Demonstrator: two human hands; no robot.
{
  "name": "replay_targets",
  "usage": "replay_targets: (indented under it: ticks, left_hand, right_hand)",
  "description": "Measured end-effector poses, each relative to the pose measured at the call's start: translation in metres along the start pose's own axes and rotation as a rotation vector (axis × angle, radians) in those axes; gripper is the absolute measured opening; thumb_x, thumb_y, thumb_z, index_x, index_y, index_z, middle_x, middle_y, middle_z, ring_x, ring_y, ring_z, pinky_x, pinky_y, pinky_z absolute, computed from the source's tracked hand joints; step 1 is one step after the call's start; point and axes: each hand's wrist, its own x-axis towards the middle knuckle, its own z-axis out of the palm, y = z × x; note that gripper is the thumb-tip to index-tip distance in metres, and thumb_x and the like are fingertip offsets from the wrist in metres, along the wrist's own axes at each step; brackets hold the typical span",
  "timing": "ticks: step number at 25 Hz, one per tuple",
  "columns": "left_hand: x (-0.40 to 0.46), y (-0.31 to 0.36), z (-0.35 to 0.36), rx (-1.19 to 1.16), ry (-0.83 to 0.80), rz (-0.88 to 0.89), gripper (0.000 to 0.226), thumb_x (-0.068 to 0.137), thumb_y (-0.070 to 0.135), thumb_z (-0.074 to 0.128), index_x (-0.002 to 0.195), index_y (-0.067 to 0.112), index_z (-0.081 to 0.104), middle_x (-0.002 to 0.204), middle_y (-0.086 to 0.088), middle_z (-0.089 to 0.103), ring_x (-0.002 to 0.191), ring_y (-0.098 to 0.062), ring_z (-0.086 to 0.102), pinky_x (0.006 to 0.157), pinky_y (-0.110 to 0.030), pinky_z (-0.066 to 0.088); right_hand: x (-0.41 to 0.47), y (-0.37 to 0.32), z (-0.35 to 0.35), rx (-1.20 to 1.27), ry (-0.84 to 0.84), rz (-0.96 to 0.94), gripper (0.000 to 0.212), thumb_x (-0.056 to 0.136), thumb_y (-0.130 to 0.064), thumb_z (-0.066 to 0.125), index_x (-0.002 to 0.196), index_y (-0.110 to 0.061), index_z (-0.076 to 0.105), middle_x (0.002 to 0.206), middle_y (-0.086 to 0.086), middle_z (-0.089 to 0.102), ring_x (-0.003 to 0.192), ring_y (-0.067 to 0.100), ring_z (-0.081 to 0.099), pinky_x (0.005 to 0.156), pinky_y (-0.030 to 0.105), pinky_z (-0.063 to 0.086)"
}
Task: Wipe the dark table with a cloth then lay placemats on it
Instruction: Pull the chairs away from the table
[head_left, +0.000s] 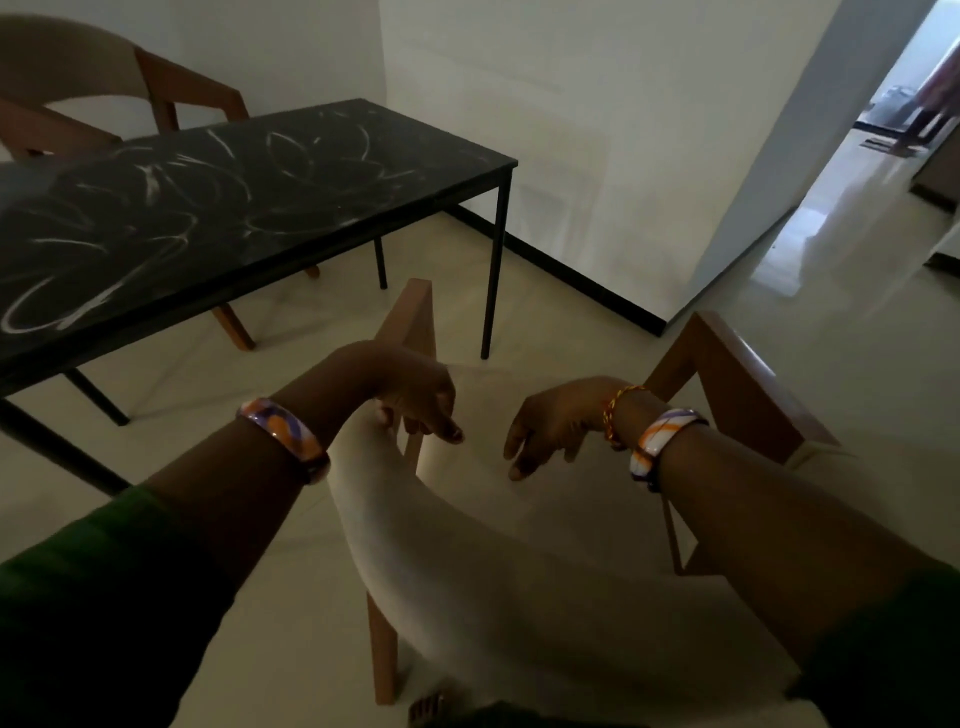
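On dark table: unreadable white scrawls

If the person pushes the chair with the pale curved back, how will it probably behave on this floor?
The chair would probably slide easily, since the floor looks smooth and glossy. Its wooden frame looks stiff, so it should move as one piece. Pushed high, where the left hand touches the backrest, it might tip forward slightly rather than slide.
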Motion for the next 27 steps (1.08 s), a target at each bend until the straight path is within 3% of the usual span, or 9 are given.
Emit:
replay_targets:
  ticks: [4, 7, 12, 15, 17, 19, 21, 24, 27]
  left_hand:
    - [0.002, 0.036, -0.001, -0.106, 0.008, -0.116, 0.046, 0.092, 0.040, 0.049, 0.130, 0.013, 0.048, 0.124, -0.006, 0.056, 0.109, -0.018, 0.056, 0.096, -0.035, 0.047]
    - [0.006, 0.087, 0.007, -0.247, 0.134, -0.182, 0.046, 0.092, 0.037, 0.049, 0.132, 0.014, 0.045, 0.123, -0.008, 0.055, 0.110, -0.020, 0.054, 0.096, -0.035, 0.046]
    - [0.006, 0.189, 0.035, -0.497, 0.146, -0.253, 0.043, 0.094, 0.034, 0.047, 0.132, 0.014, 0.046, 0.129, -0.007, 0.053, 0.113, -0.019, 0.053, 0.095, -0.035, 0.044]
    - [-0.001, 0.230, 0.056, -0.520, 0.126, -0.339, 0.046, 0.094, 0.040, 0.042, 0.129, 0.011, 0.048, 0.127, -0.008, 0.054, 0.112, -0.021, 0.054, 0.098, -0.036, 0.042]
    - [-0.008, 0.246, 0.069, -0.491, 0.124, -0.436, 0.053, 0.094, 0.049, 0.036, 0.127, 0.010, 0.051, 0.125, -0.008, 0.056, 0.112, -0.021, 0.054, 0.098, -0.033, 0.040]
    - [-0.016, 0.254, 0.081, -0.495, 0.171, -0.523, 0.060, 0.092, 0.055, 0.031, 0.123, 0.009, 0.056, 0.124, -0.008, 0.057, 0.109, -0.021, 0.055, 0.099, -0.035, 0.039]
    - [-0.025, 0.255, 0.093, -0.476, 0.310, -0.660, 0.063, 0.092, 0.058, 0.028, 0.119, 0.011, 0.060, 0.125, -0.009, 0.057, 0.113, -0.024, 0.051, 0.105, -0.043, 0.031]
    - [-0.034, 0.246, 0.120, -0.439, 0.643, -0.921, 0.055, 0.091, 0.059, 0.034, 0.121, 0.019, 0.058, 0.139, -0.010, 0.041, 0.135, -0.032, 0.025, 0.111, -0.054, 0.010]
    - [-0.034, 0.248, 0.141, -0.790, 1.134, -1.003, 0.040, 0.088, 0.040, 0.054, 0.123, 0.024, 0.055, 0.151, -0.008, 0.018, 0.138, -0.037, 0.011, 0.109, -0.059, 0.018]
  right_hand:
    - [-0.009, 0.038, -0.019, -0.118, 0.131, -0.076, 0.049, 0.091, -0.036, 0.060, 0.133, -0.011, 0.053, 0.131, 0.010, 0.054, 0.096, 0.016, 0.051, 0.081, 0.030, 0.051]
    - [-0.025, 0.086, -0.018, -0.180, 0.149, -0.152, 0.049, 0.092, -0.037, 0.058, 0.134, -0.014, 0.052, 0.132, 0.008, 0.053, 0.095, 0.015, 0.051, 0.086, 0.031, 0.051]
    - [-0.094, 0.165, 0.007, -0.204, 0.062, -0.270, 0.049, 0.092, -0.038, 0.056, 0.135, -0.015, 0.049, 0.129, 0.005, 0.054, 0.106, 0.019, 0.053, 0.085, 0.030, 0.049]
    - [-0.091, 0.219, 0.035, -0.158, 0.039, -0.256, 0.054, 0.089, -0.057, 0.051, 0.125, -0.017, 0.057, 0.110, -0.001, 0.056, 0.098, 0.016, 0.053, 0.088, 0.034, 0.047]
    - [-0.079, 0.248, 0.051, -0.063, 0.104, -0.282, 0.072, 0.078, -0.075, 0.047, 0.120, -0.017, 0.059, 0.117, 0.003, 0.055, 0.098, 0.018, 0.052, 0.094, 0.039, 0.043]
    - [-0.100, 0.244, 0.066, -0.102, 0.203, -0.364, 0.067, 0.093, -0.063, 0.030, 0.122, -0.010, 0.059, 0.120, 0.008, 0.056, 0.106, 0.023, 0.051, 0.099, 0.036, 0.035]
    - [-0.120, 0.239, 0.080, -0.043, 0.376, -0.419, 0.067, 0.098, -0.055, 0.020, 0.115, -0.007, 0.063, 0.118, 0.012, 0.061, 0.108, 0.028, 0.055, 0.098, 0.036, 0.037]
    - [-0.136, 0.242, 0.101, -0.040, 0.734, -0.524, 0.062, 0.099, -0.049, 0.025, 0.091, -0.006, 0.068, 0.097, 0.016, 0.068, 0.092, 0.031, 0.061, 0.083, 0.036, 0.042]
    - [-0.130, 0.250, 0.116, -0.025, 0.938, -0.578, 0.060, 0.099, -0.048, 0.028, 0.084, -0.007, 0.070, 0.085, 0.014, 0.070, 0.082, 0.028, 0.062, 0.073, 0.032, 0.040]
